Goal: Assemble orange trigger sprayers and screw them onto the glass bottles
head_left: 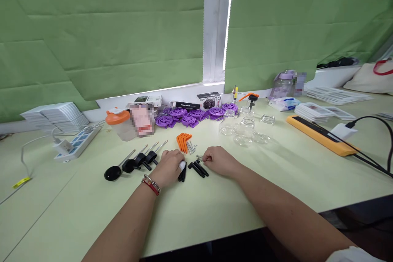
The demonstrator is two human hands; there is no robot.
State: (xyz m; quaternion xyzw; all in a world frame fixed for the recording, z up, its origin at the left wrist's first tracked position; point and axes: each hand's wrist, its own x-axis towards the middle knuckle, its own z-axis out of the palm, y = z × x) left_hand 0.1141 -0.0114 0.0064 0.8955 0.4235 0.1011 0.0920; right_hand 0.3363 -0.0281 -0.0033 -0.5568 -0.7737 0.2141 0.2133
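Fingers of your left hand (168,167) curl together over a small white piece (182,165) and rest on the pale green surface (215,208), with black pins (182,175) poking out just on the near side of that hand; your right hand (218,160) sits just to the right, its fingers pinched together beside a tiny metal spring (199,157) and touching the loose black sticks (198,168) between both hands. Left of your left hand lie black knobbed rods (135,161), just beyond are orange bent pieces (183,141), and farther off stand purple discs (196,115) and clear glass jars (245,127).
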